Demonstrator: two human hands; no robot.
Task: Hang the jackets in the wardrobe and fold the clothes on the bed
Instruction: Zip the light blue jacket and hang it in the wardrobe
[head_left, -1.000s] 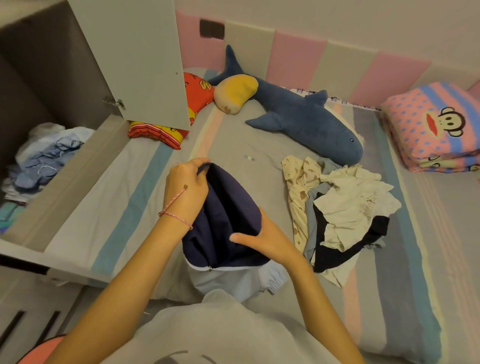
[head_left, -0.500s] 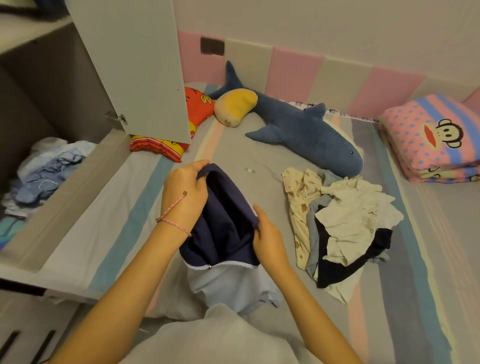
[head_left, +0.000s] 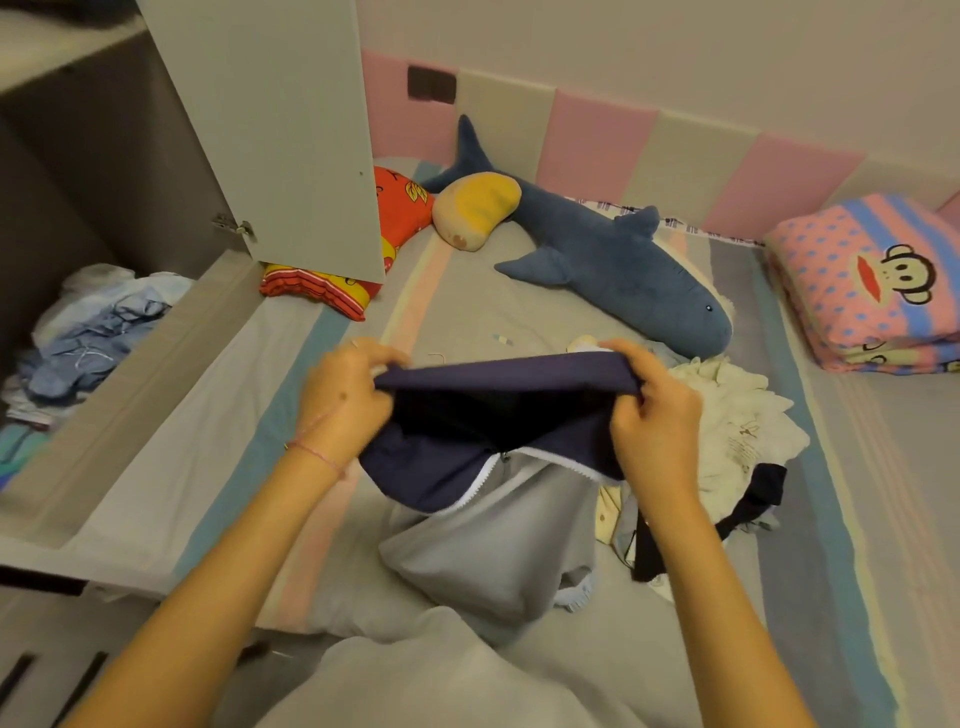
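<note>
Jacket (head_left: 441, 467), navy: top edge pinched at nine o'clock by left hand (head_left: 343, 400), at three by right hand (head_left: 654, 415), taut above bed (head_left: 467, 291).

Striped bed (head_left: 467, 291) bears plush shark (head_left: 613, 260); clothes pile (head_left: 737, 431); folded blanket (head_left: 872, 280).

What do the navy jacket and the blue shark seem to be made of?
The navy jacket looks like thin woven fabric, smooth and matt: it drapes limply. The blue shark looks plush: fuzzy matt surface, rounded body, probably soft stuffing.
</note>
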